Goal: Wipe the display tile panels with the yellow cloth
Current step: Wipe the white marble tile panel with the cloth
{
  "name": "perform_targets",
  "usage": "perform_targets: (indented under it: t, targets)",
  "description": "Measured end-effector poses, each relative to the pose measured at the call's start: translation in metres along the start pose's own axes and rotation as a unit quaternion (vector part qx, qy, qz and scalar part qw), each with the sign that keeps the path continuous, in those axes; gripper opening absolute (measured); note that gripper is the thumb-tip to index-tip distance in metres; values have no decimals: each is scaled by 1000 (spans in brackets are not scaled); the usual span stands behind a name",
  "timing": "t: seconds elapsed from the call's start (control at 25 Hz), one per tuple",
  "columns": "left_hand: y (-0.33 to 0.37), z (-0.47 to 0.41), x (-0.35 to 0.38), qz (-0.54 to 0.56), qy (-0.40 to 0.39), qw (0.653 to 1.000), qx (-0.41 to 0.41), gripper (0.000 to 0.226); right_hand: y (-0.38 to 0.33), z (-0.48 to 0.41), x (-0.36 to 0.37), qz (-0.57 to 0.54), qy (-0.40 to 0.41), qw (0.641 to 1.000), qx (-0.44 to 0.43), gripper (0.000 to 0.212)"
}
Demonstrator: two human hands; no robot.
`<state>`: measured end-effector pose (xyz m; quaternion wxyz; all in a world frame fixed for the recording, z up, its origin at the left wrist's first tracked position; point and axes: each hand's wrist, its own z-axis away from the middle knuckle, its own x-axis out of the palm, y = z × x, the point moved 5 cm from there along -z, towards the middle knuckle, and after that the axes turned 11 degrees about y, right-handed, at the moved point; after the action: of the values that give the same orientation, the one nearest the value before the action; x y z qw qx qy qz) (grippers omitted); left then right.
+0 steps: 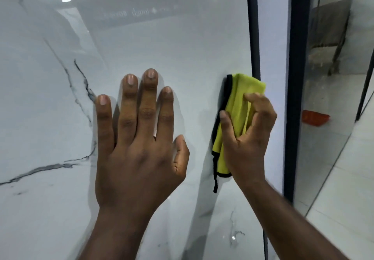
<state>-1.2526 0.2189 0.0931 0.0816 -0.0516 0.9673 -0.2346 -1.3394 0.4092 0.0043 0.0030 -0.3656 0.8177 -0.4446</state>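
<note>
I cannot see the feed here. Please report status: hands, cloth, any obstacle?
Left hand open, flat on marble tile panel. Right hand grips yellow cloth against panel, beside dark frame strip. No obstacle seen.

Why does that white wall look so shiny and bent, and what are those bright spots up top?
Head view: the glossy tile panel reflects lamps as bright spots; the wide-angle lens bows the dark frame strip; the left hand and the right hand gripping the yellow cloth look sharp.

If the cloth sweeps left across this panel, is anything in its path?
Yes: the left hand lies flat on the tile panel, left of the yellow cloth held by the right hand.
</note>
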Motion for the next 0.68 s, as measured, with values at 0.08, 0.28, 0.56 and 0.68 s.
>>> perform_targets:
  t: [0.08,0.28,0.56,0.68]
  targets:
    - [0,1,1,1,0,1000,1,77,35,24,-19,7,41,987,156,49]
    - [3,-1,-1,-11,-11,1000,3,79,-23,-18,9,-72,-18,997,35,54]
    - [6,-2,2,-28,-13,1000,5,82,39,31,-8,-42,-63,979,189,62]
    - [5,-3,-3,-26,-1,1000,1,80,-24,-20,25,-71,-71,994,47,61]
